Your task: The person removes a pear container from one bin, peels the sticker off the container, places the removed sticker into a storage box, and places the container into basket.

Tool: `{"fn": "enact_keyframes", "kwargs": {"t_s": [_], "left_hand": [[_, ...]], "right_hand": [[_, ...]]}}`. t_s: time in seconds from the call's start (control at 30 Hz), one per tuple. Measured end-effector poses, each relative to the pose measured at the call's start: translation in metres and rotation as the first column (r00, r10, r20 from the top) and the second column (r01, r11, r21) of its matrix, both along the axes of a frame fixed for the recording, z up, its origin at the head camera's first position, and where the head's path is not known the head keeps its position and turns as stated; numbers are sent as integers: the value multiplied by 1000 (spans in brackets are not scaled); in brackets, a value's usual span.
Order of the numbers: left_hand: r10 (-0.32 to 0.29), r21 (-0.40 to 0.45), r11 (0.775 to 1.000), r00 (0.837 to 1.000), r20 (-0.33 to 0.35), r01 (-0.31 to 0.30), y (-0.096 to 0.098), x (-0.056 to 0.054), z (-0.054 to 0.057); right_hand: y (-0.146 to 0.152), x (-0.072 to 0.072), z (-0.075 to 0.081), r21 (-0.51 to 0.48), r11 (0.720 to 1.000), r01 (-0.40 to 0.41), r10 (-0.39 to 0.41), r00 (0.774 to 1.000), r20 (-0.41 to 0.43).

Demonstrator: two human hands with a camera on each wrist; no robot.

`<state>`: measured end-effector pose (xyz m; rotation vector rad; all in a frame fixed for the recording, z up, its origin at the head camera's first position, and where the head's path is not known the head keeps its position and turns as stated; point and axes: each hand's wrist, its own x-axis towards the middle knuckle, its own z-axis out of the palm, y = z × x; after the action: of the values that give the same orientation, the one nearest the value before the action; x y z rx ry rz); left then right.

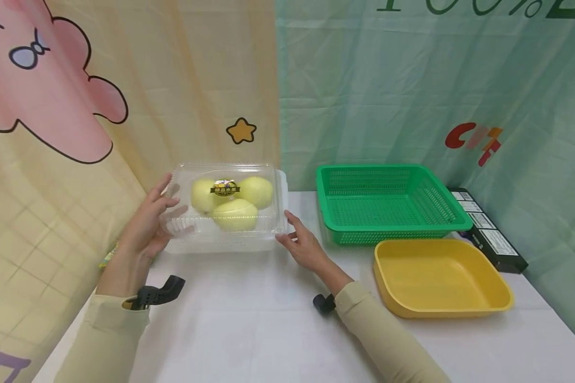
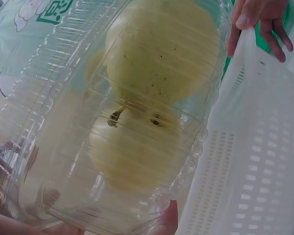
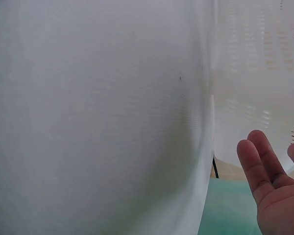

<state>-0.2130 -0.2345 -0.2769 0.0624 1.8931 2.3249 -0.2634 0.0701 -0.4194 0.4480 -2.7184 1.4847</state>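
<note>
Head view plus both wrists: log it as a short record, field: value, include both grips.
main item: clear box, label on its lid
contents: three pale yellow-green fruits
left grip: holds the clear box by its left end
right grip: pinches the white basket by its rim, right end
box vs basket: overlap in head view; contact unclear
right side of table: green basket; yellow tray nearer the person; black box by the curtain
</note>
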Motion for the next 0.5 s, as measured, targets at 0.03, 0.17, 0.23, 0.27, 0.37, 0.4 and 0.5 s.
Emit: {"fn": "enact_keyframes", "kwargs": {"t_s": [0.03, 0.17, 0.23, 0.27, 0.37, 0.4, 0.5], "left_hand": [[-5, 2, 1000, 1000, -7, 5, 1, 5, -2], [-25, 42, 999, 999, -30, 27, 5, 25, -12], [-34, 60, 997, 998, -46, 37, 7, 35, -18], [-43, 69, 997, 998, -54, 47, 8, 40, -21], [-62, 69, 995, 995, -80, 67, 12, 54, -30], [-66, 68, 995, 994, -87, 72, 13, 59, -33], [-77, 63, 994, 992, -102, 84, 18, 69, -41]], "right_hand": [[0, -1, 0, 2, 1000, -2, 2, 1000, -2], [1, -3, 2, 12, 1000, -11, 11, 1000, 0], [3, -4, 2, 8, 1000, -25, 25, 1000, 2], [4, -5, 2, 9, 999, -32, 32, 999, -7], [8, -5, 3, 37, 998, -48, 50, 997, -65], [9, -5, 3, 50, 998, -50, 54, 995, -87], [12, -5, 4, 86, 996, -40, 49, 993, -111]]}}
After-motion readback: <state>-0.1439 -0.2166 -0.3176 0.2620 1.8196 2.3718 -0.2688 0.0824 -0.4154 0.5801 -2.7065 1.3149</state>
